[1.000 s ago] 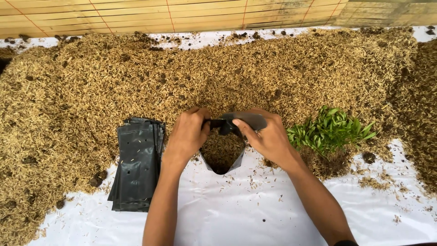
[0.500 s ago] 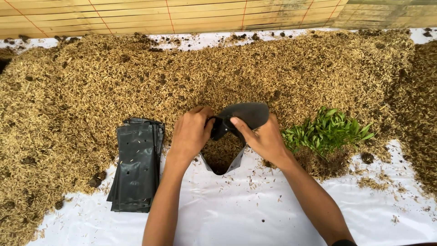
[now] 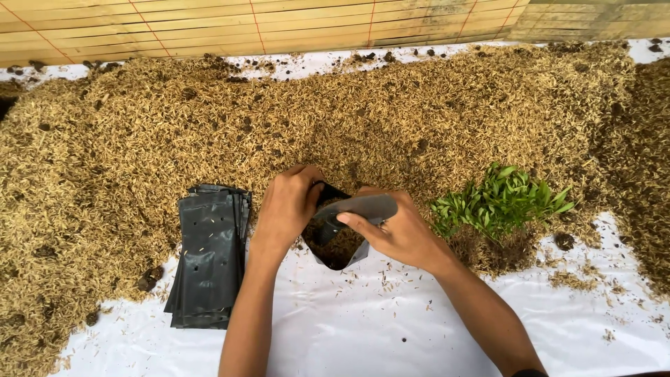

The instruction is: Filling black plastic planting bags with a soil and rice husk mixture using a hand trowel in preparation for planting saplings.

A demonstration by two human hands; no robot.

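Several flat black bags [image 3: 208, 262] lie stacked just left of the left hand [image 3: 289, 209]. Both hands grip one black bag [image 3: 343, 230] between them, partly filled with husk mix, the right hand [image 3: 398, 234] pinching its rim. Green seedlings [image 3: 501, 199] sit right of it.

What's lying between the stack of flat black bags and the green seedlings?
In the head view: the left hand, the right hand and the open black bag they hold, partly filled with husk mix.

Glossy black plastic bag [image 3: 347, 237]
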